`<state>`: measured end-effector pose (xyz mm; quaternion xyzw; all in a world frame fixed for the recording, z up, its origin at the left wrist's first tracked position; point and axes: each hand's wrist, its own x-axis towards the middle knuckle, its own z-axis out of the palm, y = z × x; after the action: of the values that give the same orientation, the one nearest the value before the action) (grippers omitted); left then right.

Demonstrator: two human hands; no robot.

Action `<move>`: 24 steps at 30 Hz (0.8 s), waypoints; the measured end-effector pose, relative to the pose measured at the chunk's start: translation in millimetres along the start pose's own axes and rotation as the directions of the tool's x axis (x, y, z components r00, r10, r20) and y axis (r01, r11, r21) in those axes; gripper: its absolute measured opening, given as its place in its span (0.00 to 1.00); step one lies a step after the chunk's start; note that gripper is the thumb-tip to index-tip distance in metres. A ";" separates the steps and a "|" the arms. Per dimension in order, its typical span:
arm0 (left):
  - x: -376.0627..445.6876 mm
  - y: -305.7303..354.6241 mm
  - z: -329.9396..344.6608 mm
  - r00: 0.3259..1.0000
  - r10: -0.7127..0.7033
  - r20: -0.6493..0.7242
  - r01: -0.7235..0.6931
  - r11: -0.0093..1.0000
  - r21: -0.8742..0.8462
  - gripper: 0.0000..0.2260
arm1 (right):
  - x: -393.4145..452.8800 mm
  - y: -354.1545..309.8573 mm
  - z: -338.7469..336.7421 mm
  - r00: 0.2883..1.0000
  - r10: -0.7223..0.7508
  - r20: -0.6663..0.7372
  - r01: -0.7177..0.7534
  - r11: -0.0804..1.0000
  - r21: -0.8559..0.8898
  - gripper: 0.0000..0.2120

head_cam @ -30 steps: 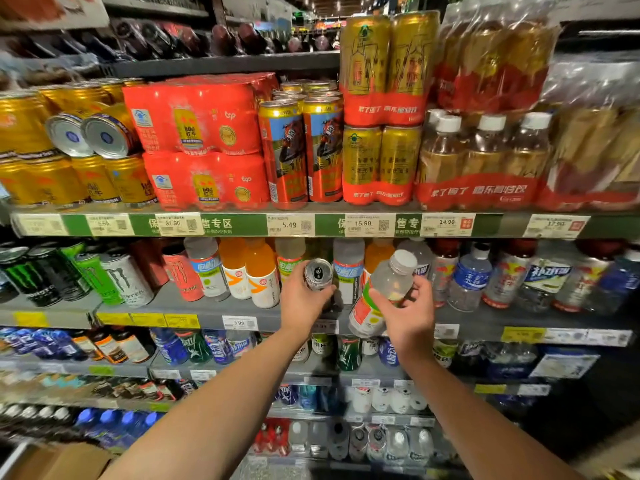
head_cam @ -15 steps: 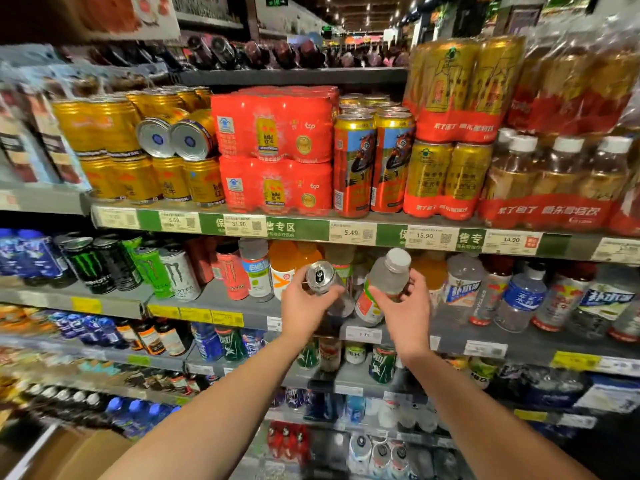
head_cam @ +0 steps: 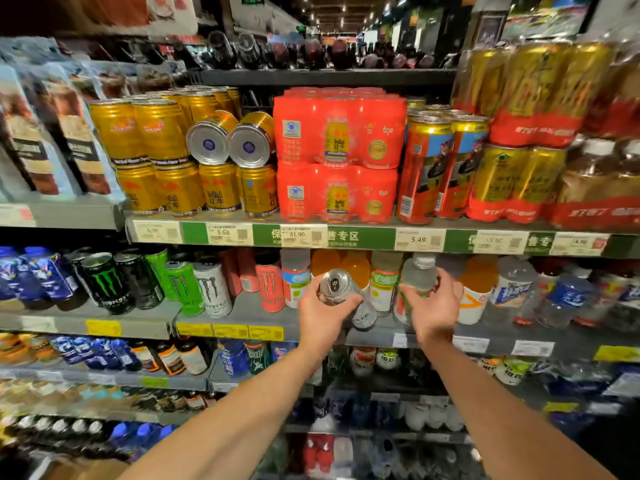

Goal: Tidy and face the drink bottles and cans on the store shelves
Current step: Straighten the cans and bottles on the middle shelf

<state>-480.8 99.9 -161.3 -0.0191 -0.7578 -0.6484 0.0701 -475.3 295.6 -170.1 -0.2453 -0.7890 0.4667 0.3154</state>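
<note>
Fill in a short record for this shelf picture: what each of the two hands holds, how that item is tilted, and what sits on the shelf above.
left hand: grips a silver can
can tilt: top leans toward the camera
right hand: grips a clear bottle, white cap
bottle tilt: leans slightly, cap up
shelf above: gold cans, red multipacks
odd ones: two gold cans on their sides

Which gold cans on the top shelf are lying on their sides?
The two gold cans stacked atop the upright row, left of the red multipacks; their silver bases face outward, while the others stand upright.
</note>
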 end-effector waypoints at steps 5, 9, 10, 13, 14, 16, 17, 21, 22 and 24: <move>8.0 -8.5 -4.0 0.999 -0.049 0.018 0.051 0.995 -0.082 0.18 | 10.3 -12.1 11.8 0.999 0.035 -0.005 -0.036 0.986 -0.163 0.34; 4.6 -4.3 -12.4 0.999 -0.029 -0.021 0.028 1.000 -0.013 0.22 | 9.8 -10.9 16.7 0.997 0.011 -0.076 -0.030 0.968 -0.248 0.34; 3.8 -1.9 -13.8 0.999 -0.021 -0.042 0.020 1.000 -0.008 0.23 | 9.5 -10.9 17.8 0.996 0.003 -0.086 -0.026 0.965 -0.259 0.34; 1.2 2.7 -20.1 0.993 -0.006 -0.116 0.009 1.000 0.025 0.22 | 7.9 -12.6 16.3 0.993 -0.002 -0.121 -0.027 0.972 -0.235 0.36; 0.5 4.0 -22.9 0.990 -0.001 -0.140 0.004 1.000 0.025 0.22 | 7.6 -11.7 15.6 0.992 -0.010 -0.123 -0.018 0.975 -0.220 0.37; 0.9 4.7 -28.2 0.982 -0.010 -0.188 0.018 0.999 0.044 0.25 | 6.4 -7.6 13.0 0.995 -0.027 -0.091 0.011 0.984 -0.177 0.36; 0.9 4.4 -31.5 0.977 -0.013 -0.212 0.026 0.998 0.058 0.26 | 4.2 -5.6 11.7 0.997 -0.027 -0.070 0.016 0.989 -0.149 0.35; -5.2 8.2 -45.2 0.952 -0.003 -0.305 0.034 0.995 0.098 0.33 | -21.8 -8.3 10.8 0.995 -0.065 -0.075 0.063 0.997 -0.037 0.33; -5.0 7.8 -49.3 0.947 0.011 -0.321 0.023 0.995 0.102 0.33 | -31.8 -12.9 12.0 0.992 -0.115 -0.054 0.116 0.993 0.006 0.31; -7.2 8.4 -58.2 0.939 -0.001 -0.345 0.039 0.994 0.104 0.29 | -51.8 -24.5 15.7 0.970 -0.234 0.072 0.225 0.968 0.106 0.27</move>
<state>-468.0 44.3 -145.3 0.1061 -0.7685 -0.5998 0.1960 -453.7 240.3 -168.0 -0.1170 -0.8009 0.4748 0.3456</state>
